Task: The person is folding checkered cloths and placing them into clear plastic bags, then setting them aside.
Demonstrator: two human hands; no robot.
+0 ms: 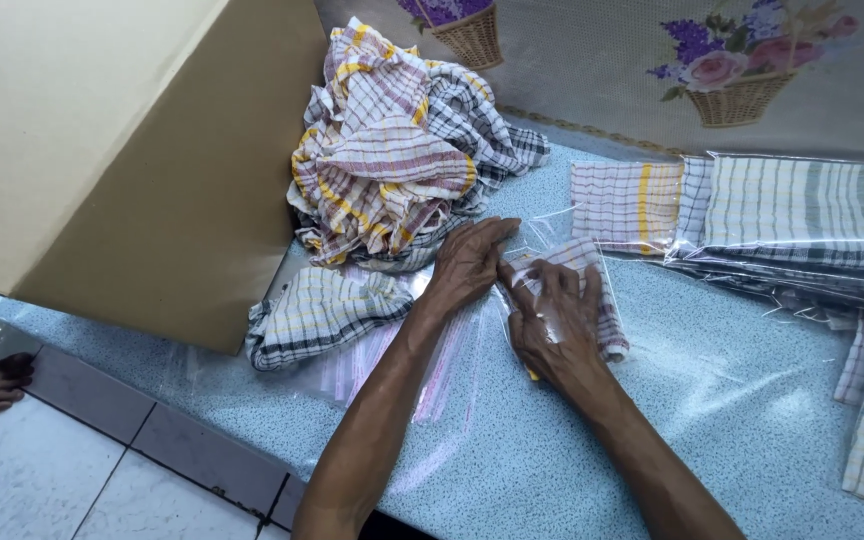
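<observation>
Left hand (pixel 467 265), right hand (pixel 552 325): bare, no rings; forearms unsleeved, sinewy.

Speckled blue table (pixel 712 400) under checked cloths (pixel 392 160), clear bags (pixel 422 380), cardboard box (pixel 152 180)

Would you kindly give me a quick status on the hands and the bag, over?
Left hand and right hand flat, pressing the clear bag with a folded checked cloth inside. Loose cloth pile just behind. Cardboard box at left.
</observation>
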